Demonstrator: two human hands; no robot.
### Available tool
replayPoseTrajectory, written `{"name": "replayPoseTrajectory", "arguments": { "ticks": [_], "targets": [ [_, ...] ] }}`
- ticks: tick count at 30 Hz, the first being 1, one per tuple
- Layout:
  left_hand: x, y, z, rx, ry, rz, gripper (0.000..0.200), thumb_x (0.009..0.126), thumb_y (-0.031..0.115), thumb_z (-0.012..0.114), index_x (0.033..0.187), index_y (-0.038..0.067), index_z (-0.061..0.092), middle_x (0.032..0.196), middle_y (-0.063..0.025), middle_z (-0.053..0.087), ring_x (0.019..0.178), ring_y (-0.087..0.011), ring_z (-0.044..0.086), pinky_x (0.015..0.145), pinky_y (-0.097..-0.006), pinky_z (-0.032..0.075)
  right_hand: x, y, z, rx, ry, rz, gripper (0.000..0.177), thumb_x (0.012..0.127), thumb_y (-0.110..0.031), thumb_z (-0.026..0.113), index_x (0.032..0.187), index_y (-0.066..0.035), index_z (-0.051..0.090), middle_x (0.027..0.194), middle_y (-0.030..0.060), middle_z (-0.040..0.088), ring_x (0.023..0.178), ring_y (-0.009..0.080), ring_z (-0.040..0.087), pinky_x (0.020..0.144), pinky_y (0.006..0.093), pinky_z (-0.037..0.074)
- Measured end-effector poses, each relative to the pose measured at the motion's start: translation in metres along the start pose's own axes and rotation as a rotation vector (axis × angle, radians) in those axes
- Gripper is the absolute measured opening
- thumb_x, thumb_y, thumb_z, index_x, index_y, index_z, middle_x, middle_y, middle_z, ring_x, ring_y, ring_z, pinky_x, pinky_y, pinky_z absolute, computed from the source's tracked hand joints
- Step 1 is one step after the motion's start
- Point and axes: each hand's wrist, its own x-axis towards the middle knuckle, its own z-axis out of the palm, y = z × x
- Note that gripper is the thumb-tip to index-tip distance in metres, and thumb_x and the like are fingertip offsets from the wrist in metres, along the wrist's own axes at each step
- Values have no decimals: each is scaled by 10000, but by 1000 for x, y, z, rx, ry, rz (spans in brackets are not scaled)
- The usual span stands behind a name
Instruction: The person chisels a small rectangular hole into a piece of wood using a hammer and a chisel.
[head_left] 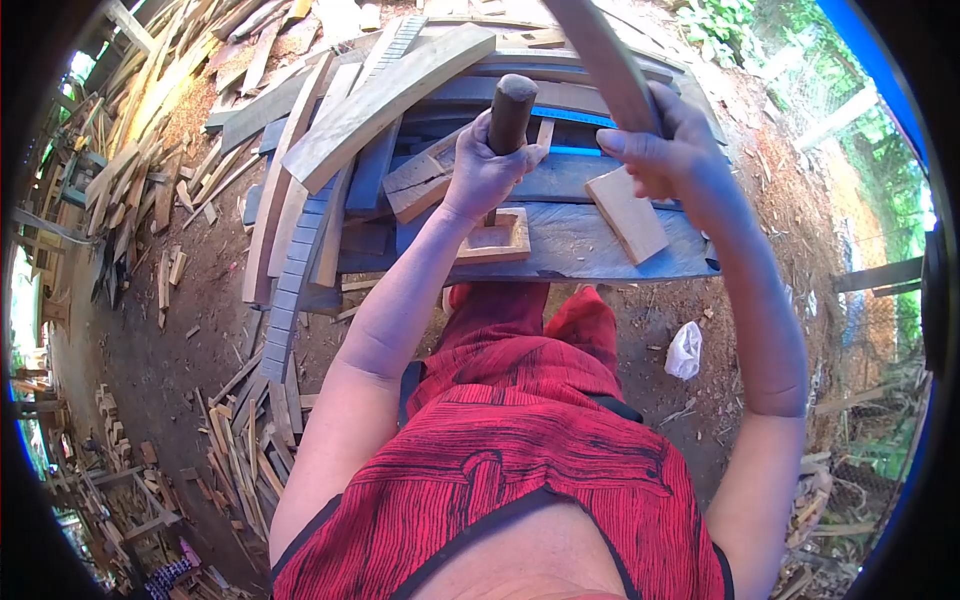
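Note:
My left hand (488, 170) is wrapped round the thick wooden handle of a chisel (514, 105), held upright. Its narrow blade drops below my fist towards a wooden block with a rectangular recess (515, 235) at the bench's near edge; whether the tip touches wood I cannot make out. My right hand (680, 150) grips a long wooden bar (605, 60), raised above the bench and running out of the top of the view. A short wooden block (627, 215) lies below my right hand, and another notched block (420, 182) rests left of the chisel.
A thick beam (390, 105) slants across the stack on the left of the plank bench (580, 245). Long boards (295, 260) overhang its left side. Offcuts (250, 430) are piled on the ground, and a white plastic bag (684, 350) lies at the right.

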Motion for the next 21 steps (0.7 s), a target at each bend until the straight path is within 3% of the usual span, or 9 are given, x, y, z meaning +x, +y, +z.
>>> {"name": "replayPoseTrajectory", "arguments": {
  "ticks": [3, 7, 9, 11, 13, 21],
  "targets": [
    [1, -1, -3, -6, 50, 46, 237, 757, 46, 747, 844, 74, 528, 664, 12, 562, 520, -42, 515, 470, -201, 429, -13, 55, 33, 159, 165, 42, 559, 705, -285, 818, 1081, 13, 531, 824, 57, 576, 581, 99, 544, 466, 238, 452],
    [-1, -6, -10, -96, 90, 64, 204, 773, 42, 734, 784, 81, 534, 642, -2, 571, 471, -46, 502, 434, -200, 410, -29, 147, 86, 224, 156, 366, 605, 681, -272, 832, 1093, 26, 505, 889, 105, 606, 630, 122, 586, 479, 258, 480],
    [-4, -4, -7, -65, 131, 75, 197, 777, 41, 729, 773, 81, 536, 637, -2, 569, 466, -47, 500, 430, -201, 406, -28, 185, 108, 216, 161, 334, 610, 679, -267, 830, 1097, 33, 501, 887, 114, 613, 613, 127, 589, 469, 262, 480],
    [-4, -4, -6, -39, 172, 92, 191, 781, 40, 723, 763, 81, 538, 631, -2, 567, 462, -47, 498, 426, -201, 403, -27, 191, 119, 202, 168, 296, 616, 677, -263, 827, 1100, 39, 497, 885, 123, 619, 596, 133, 592, 459, 267, 480],
    [-3, -6, -4, -15, 210, 108, 194, 781, 35, 723, 778, 82, 535, 621, 4, 555, 459, -47, 495, 421, -200, 400, -26, 183, 123, 342, 125, 462, 584, 683, -242, 810, 1093, 37, 503, 854, 119, 620, 552, 135, 582, 429, 265, 468],
    [-9, -5, 9, -39, 386, 158, 205, 790, 25, 717, 794, 82, 520, 627, 20, 527, 452, -43, 486, 416, -189, 392, -24, 188, 120, 415, 189, 412, 514, 671, -181, 781, 1070, 14, 521, 808, 94, 609, 508, 123, 552, 410, 257, 448]
  ]
}}
